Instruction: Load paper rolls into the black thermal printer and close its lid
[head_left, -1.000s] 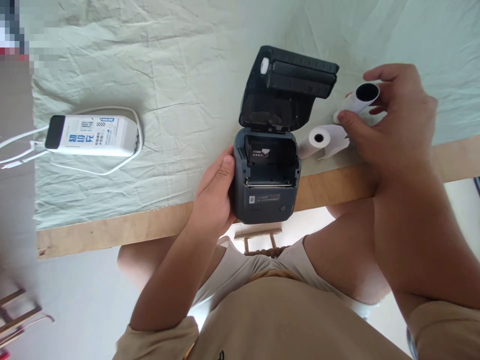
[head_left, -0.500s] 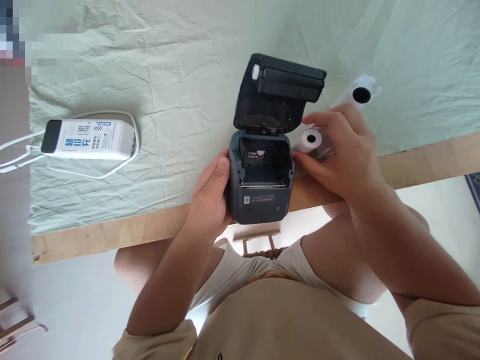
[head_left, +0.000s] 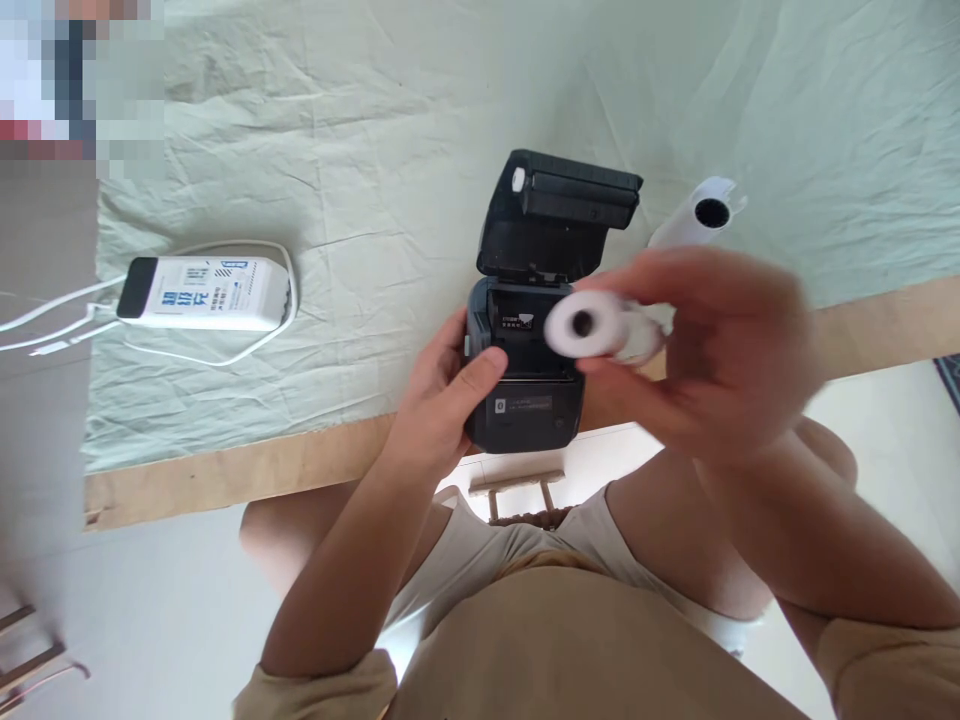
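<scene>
Head view: green cloth (head_left: 375, 230) is spreading from charger (head_left: 214, 290) to wooden edge (head_left: 247, 463), left hand (head_left: 441, 398) gripping the portable printer (head_left: 523, 422), right hand (head_left: 739, 350) a paper roll (head_left: 609, 328), white tube (head_left: 684, 226) lying beyond.

A wood-edged table (head_left: 247, 465) draped in creased pale-green cloth (head_left: 390, 190) stands over pale floor (head_left: 172, 600)
</scene>
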